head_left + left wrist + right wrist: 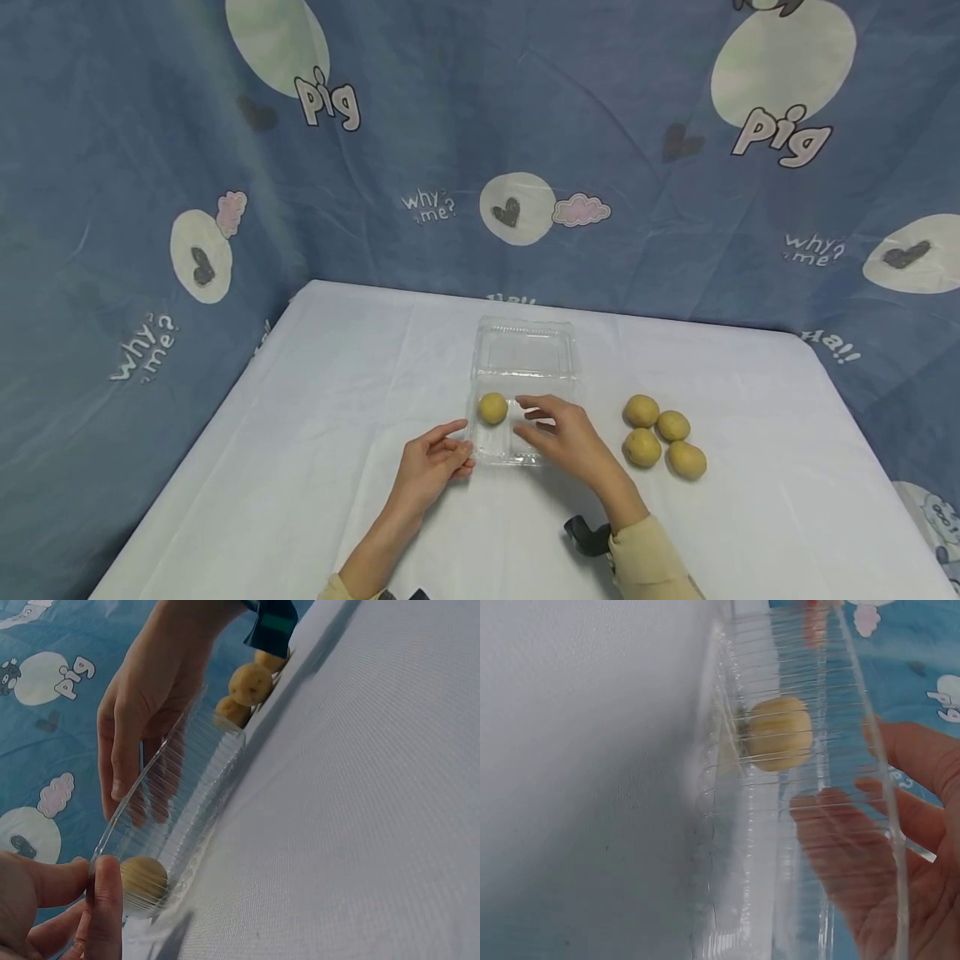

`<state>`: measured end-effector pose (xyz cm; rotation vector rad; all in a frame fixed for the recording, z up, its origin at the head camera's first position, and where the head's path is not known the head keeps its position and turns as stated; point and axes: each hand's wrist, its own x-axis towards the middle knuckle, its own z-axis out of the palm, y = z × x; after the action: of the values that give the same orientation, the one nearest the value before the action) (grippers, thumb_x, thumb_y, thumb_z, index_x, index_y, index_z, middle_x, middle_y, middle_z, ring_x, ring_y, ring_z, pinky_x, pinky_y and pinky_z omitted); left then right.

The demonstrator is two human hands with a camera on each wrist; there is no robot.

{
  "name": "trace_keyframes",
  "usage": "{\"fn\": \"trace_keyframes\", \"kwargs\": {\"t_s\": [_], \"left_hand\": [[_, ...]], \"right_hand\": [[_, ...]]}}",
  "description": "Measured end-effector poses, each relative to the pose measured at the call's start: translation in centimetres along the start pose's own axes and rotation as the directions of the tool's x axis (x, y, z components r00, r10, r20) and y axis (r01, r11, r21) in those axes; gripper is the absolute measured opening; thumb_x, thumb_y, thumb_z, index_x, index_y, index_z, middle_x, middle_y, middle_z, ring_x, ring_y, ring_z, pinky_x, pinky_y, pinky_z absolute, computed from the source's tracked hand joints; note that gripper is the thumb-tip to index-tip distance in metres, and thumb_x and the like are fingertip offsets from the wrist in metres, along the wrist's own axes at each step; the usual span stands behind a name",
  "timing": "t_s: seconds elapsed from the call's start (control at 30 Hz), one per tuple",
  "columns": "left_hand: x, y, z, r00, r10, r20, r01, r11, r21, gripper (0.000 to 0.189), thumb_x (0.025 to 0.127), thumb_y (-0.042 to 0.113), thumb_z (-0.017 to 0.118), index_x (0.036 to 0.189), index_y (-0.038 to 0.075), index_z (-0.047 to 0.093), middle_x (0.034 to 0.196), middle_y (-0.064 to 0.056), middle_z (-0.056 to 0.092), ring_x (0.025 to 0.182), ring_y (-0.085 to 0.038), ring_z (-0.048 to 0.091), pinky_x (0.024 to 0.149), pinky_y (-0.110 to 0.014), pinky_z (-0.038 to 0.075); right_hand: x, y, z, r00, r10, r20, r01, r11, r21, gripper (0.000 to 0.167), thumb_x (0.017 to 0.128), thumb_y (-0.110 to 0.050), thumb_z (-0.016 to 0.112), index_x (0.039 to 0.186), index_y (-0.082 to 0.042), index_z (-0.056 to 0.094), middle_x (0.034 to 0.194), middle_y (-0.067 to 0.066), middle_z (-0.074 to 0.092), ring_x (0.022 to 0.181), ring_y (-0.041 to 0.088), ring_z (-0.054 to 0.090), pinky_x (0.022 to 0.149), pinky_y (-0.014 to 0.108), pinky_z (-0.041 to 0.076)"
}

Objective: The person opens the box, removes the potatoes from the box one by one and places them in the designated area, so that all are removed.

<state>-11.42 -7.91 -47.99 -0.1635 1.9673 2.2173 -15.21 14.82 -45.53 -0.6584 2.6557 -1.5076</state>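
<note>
A clear plastic clamshell box (491,454) lies on the table with its lid (527,350) folded back, away from me. One small yellow potato (492,408) sits in the left part of its base. At the near left corner my left hand (426,471) pinches the rim between thumb and fingers, as the left wrist view shows. My right hand (567,437) hovers over the right part of the base, fingers apart and slightly bent, holding nothing. Through the ribbed wall in the right wrist view, the potato (780,735) shows beyond those fingertips.
Several loose potatoes (642,448) lie in a cluster on the white tablecloth (757,500), right of my right hand. Black wrist gear (587,536) sticks out by the right sleeve. A blue printed curtain (420,275) hangs behind the table.
</note>
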Motion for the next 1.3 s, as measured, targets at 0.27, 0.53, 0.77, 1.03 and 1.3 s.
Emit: {"fn": "trace_keyframes", "kwargs": {"t_s": [0.27, 0.53, 0.77, 1.03, 1.3], "left_hand": [[0.0, -0.1, -0.1, 1.0, 0.004, 0.012, -0.004, 1.0, -0.001, 0.046, 0.091, 0.003, 0.07, 0.133, -0.005, 0.055, 0.087, -0.01, 0.063, 0.077, -0.018, 0.068, 0.072, -0.028, 0.062], [0.1, 0.1, 0.0, 1.0, 0.011, 0.018, -0.011, 1.0, 0.002, 0.046, 0.09, 0.003, 0.07, 0.133, -0.005, 0.055, 0.087, -0.012, 0.063, 0.077, -0.018, 0.068, 0.072, -0.028, 0.062], [0.0, 0.1, -0.1, 1.0, 0.007, 0.015, -0.007, 1.0, -0.007, 0.046, 0.09, 0.003, 0.07, 0.133, -0.005, 0.055, 0.087, -0.011, 0.063, 0.076, -0.018, 0.068, 0.071, -0.027, 0.062], [-0.1, 0.1, -0.1, 1.0, 0.0, 0.014, 0.0, 1.0, 0.0, 0.045, 0.091, 0.002, 0.069, 0.133, -0.005, 0.055, 0.087, -0.011, 0.063, 0.076, -0.018, 0.068, 0.071, -0.027, 0.062], [-0.1, 0.0, -0.1, 1.0, 0.009, 0.016, -0.009, 1.0, -0.013, 0.044, 0.091, 0.001, 0.069, 0.132, -0.007, 0.055, 0.084, -0.009, 0.063, 0.074, -0.016, 0.068, 0.069, -0.026, 0.062]], "right_hand": [[1.0, 0.3, 0.5, 1.0, 0.002, 0.011, -0.002, 0.999, -0.046, 0.045, 0.088, -0.011, 0.075, 0.128, 0.003, 0.059, 0.125, 0.019, 0.061, 0.108, 0.034, 0.062, 0.09, 0.038, 0.057], [1.6, 0.5, 0.7, 1.0, 0.013, 0.015, -0.012, 0.998, -0.061, 0.048, 0.089, -0.011, 0.074, 0.131, 0.004, 0.057, 0.127, 0.019, 0.059, 0.11, 0.035, 0.061, 0.09, 0.039, 0.057], [2.5, 0.3, 1.4, 0.999, 0.023, 0.033, -0.02, 0.997, -0.079, 0.052, 0.09, -0.012, 0.073, 0.135, 0.003, 0.053, 0.131, 0.019, 0.057, 0.112, 0.034, 0.06, 0.093, 0.041, 0.056], [3.1, 0.3, 2.4, 0.997, -0.051, 0.053, 0.053, 0.998, -0.038, 0.05, 0.089, -0.007, 0.072, 0.133, 0.009, 0.052, 0.126, 0.026, 0.058, 0.109, 0.037, 0.062, 0.092, 0.043, 0.056], [3.6, 0.0, 2.8, 0.997, -0.043, 0.064, 0.049, 0.994, -0.093, 0.048, 0.088, -0.005, 0.074, 0.13, 0.007, 0.056, 0.12, 0.02, 0.061, 0.105, 0.032, 0.063, 0.09, 0.037, 0.057]]}}
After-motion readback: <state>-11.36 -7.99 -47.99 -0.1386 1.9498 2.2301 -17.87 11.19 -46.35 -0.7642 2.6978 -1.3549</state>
